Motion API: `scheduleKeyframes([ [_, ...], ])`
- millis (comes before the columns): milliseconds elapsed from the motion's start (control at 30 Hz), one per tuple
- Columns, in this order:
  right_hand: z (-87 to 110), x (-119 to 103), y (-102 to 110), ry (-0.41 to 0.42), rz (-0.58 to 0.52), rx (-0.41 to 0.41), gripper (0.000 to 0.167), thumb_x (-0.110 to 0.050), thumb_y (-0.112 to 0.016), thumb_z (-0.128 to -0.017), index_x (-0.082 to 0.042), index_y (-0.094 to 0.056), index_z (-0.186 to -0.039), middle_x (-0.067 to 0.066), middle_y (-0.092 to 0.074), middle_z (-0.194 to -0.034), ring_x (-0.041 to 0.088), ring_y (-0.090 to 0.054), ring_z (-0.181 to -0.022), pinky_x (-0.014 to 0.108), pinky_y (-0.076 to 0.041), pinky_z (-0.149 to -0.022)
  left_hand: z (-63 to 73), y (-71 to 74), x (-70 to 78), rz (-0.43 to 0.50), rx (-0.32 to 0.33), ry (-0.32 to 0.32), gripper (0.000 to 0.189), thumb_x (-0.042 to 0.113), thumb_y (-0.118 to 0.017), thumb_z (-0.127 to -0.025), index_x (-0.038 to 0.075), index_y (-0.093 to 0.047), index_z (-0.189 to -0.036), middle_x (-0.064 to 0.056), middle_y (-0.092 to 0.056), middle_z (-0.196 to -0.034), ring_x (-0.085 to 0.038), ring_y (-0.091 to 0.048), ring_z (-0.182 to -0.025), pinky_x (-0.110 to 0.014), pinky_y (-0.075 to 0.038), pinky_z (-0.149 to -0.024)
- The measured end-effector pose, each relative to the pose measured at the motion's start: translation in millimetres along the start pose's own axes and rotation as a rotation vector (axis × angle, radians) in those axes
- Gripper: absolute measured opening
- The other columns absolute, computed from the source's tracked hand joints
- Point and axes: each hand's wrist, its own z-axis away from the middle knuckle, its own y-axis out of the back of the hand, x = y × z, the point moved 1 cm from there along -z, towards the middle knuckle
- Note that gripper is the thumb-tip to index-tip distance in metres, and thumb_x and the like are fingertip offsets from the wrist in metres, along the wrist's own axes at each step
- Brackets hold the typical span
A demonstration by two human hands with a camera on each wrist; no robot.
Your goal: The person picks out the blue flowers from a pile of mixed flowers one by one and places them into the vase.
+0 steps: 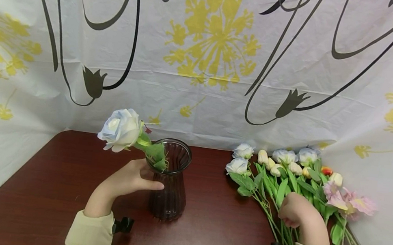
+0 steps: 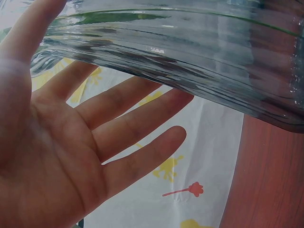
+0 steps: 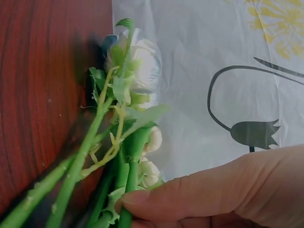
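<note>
A dark ribbed glass vase [image 1: 169,197] stands upright on the table, left of the middle. My left hand [image 1: 132,178] holds it near the neck, thumb along the near side and fingers behind the glass, as the left wrist view shows. One pale blue-white artificial rose [image 1: 120,130] leans out of the vase to the left, its leaves over the rim. On the right, my right hand [image 1: 301,215] is over a pile of artificial flowers. In the right wrist view its thumb and fingers pinch a green flower stem [image 3: 131,183]; this stem's bloom is hard to make out.
Blue-white roses [image 1: 238,165], cream tulips [image 1: 276,170] and pink flowers [image 1: 350,202] lie on the right, blooms toward the back and stems toward me. A patterned white cloth [image 1: 198,110] hangs behind and beside the dark red wooden table [image 1: 213,222].
</note>
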Motion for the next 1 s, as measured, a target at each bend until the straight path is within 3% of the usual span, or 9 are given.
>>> scheduleKeyframes([
  [167, 2.9, 5.7, 6.5, -0.004, -0.015, 0.024, 0.037, 0.006, -0.054, -0.078, -0.015, -0.039, -0.051, 0.000, -0.043, -0.046, 0.012, -0.040, -0.043, 0.026, -0.037, -0.045, -0.3, 0.0, 0.5, -0.007, 0.001, -0.009, 0.055, 0.026, -0.079, -0.081, 0.008, -0.057, -0.128, -0.004, -0.064, -0.117, -0.017, -0.064, -0.099, -0.032, -0.051, -0.085],
  [467, 6.5, 21.3, 17.3, -0.014, 0.024, 0.080, 0.031, 0.000, -0.055, -0.075, -0.015, -0.043, -0.051, 0.001, -0.050, -0.048, 0.013, -0.044, -0.043, 0.028, -0.041, -0.046, 0.8, -0.1, 1.2, 0.001, -0.001, 0.002, 0.055, 0.025, -0.079, -0.081, 0.008, -0.057, -0.128, -0.004, -0.064, -0.117, -0.017, -0.064, -0.099, -0.033, -0.051, -0.085],
  [733, 4.3, 29.9, 20.1, -0.055, -0.024, 0.069, 0.019, -0.003, -0.063, -0.079, -0.004, -0.058, -0.061, 0.004, -0.055, -0.053, 0.015, -0.052, -0.047, 0.031, -0.048, -0.048, 0.7, 0.3, 1.9, 0.000, -0.003, 0.006, 0.054, 0.026, -0.078, -0.082, 0.008, -0.057, -0.128, -0.004, -0.064, -0.116, -0.016, -0.065, -0.097, -0.032, -0.052, -0.084],
  [1000, -2.4, 38.2, 14.2, -0.092, -0.120, 0.042, 0.012, 0.000, -0.063, -0.081, 0.000, -0.059, -0.069, 0.007, -0.057, -0.059, 0.017, -0.057, -0.051, 0.033, -0.052, -0.052, 0.8, 0.1, 2.3, 0.003, -0.003, 0.011, 0.054, 0.026, -0.078, -0.082, 0.008, -0.057, -0.127, -0.004, -0.064, -0.116, -0.016, -0.065, -0.097, -0.032, -0.051, -0.084],
])
